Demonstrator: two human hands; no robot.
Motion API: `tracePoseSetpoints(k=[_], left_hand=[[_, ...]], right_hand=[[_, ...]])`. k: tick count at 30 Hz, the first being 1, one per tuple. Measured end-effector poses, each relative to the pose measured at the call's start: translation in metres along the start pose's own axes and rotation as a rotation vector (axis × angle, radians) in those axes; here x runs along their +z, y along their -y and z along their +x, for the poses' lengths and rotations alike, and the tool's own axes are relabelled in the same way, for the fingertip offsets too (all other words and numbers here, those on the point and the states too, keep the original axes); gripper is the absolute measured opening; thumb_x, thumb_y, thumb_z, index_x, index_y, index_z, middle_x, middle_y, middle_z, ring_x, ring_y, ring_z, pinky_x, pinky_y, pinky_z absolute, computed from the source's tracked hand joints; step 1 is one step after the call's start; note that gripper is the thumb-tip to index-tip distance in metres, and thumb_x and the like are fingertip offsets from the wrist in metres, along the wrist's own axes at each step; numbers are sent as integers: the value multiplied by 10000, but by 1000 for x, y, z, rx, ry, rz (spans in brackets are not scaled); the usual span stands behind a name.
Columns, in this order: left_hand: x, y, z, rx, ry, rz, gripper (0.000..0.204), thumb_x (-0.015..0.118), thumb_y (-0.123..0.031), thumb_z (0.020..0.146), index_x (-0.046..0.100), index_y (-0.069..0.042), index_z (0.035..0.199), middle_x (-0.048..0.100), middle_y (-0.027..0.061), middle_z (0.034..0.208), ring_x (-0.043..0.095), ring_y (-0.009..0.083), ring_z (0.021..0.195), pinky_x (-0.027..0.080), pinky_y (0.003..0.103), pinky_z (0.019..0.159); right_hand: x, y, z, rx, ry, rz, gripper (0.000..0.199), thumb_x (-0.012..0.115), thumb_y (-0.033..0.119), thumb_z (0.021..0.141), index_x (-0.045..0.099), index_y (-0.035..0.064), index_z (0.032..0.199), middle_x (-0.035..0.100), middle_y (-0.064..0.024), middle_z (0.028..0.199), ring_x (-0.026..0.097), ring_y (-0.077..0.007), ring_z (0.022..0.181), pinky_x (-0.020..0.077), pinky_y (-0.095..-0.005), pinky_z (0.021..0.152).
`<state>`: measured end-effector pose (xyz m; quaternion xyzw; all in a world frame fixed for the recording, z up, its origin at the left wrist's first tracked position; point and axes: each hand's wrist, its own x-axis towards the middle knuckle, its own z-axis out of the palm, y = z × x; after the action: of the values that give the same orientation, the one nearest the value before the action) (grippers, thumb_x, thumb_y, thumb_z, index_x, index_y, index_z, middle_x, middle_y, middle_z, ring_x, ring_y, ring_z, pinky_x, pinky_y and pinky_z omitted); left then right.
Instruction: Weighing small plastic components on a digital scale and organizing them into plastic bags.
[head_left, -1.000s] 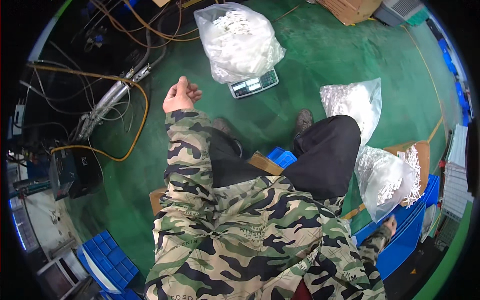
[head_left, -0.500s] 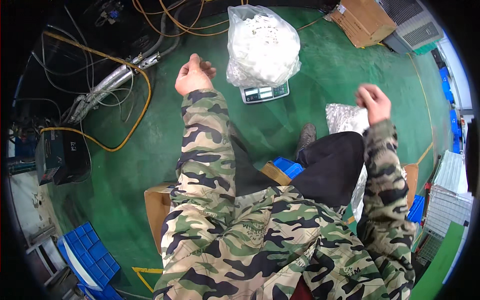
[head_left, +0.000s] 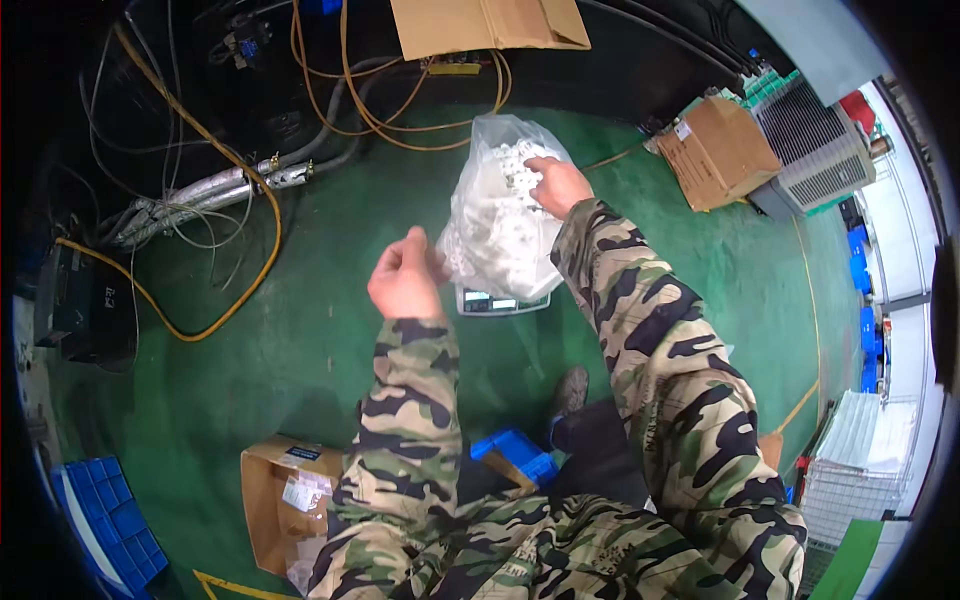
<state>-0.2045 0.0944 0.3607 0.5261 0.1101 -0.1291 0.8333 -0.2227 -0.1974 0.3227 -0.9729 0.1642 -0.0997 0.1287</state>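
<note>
Now that your right hand (head_left: 562, 188) has swung in from the right of the scale (head_left: 504, 309), its partly extended fingers are at the mouth of the clear bag (head_left: 490, 235) on that scale, bringing the small white pieces (head_left: 518, 170) within reach; whether it pinches any, I cannot tell. Your left hand (head_left: 405, 280), loosely curled, hovers left of the scale, its hold, if any, hidden.
</note>
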Motion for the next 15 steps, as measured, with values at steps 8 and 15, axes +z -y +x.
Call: tracePoseSetpoints(k=[8, 15], left_hand=[[16, 14, -16, -55, 97, 52, 219, 692, -181, 923, 620, -26, 785, 605, 67, 658, 533, 130, 506, 442, 261, 478], [20, 16, -16, -92, 109, 95, 223, 686, -197, 928, 639, -14, 809, 616, 72, 664, 547, 130, 516, 464, 262, 489]], right_hand=[[40, -23, 59, -259, -19, -177, 526, 722, 173, 726, 646, 131, 1245, 621, -126, 1269, 570, -322, 1209, 466, -428, 1003], [59, -30, 71, -319, 102, -287, 392, 721, 192, 719, 682, 100, 1099, 644, -158, 1088, 661, -327, 984, 536, -439, 837]])
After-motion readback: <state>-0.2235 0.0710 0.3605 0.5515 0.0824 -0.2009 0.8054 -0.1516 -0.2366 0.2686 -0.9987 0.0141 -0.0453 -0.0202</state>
